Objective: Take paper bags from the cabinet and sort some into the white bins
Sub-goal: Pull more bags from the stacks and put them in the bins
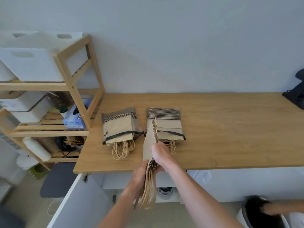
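I hold a bundle of flat brown paper bags [148, 143] on edge above the front of the wooden counter [230, 129], its twisted handles hanging below the counter edge. My left hand [139, 175] grips its lower left side; my right hand [160, 153] clamps it from the right. Two packs of paper bags lie flat behind: the left pack [119, 127] and the right pack [166, 125], handles toward me. White bins [32, 65] sit on the top level of the wooden shelf [74, 89] at the left.
An open white cabinet door [77, 199] stands below the counter's left end. A dark device [296, 94] sits at the counter's far right. Another person's hand [276, 208] reaches over a black-lined bin [256, 209] at lower right. A grey mat [56, 180] lies on the floor.
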`<move>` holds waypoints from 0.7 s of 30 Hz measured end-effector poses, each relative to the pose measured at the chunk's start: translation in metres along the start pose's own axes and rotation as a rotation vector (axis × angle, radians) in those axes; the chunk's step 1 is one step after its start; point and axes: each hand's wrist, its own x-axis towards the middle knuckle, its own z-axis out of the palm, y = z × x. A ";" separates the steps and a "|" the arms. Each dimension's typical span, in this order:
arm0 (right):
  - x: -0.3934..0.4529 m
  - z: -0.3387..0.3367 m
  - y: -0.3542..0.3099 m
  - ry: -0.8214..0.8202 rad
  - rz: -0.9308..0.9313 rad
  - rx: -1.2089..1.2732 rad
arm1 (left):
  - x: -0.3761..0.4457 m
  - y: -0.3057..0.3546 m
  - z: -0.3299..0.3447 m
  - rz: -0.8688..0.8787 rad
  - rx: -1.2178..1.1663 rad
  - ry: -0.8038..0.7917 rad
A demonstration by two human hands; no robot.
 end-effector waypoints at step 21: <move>0.049 0.003 -0.027 0.075 -0.081 -0.099 | 0.049 0.030 0.000 0.039 -0.076 0.028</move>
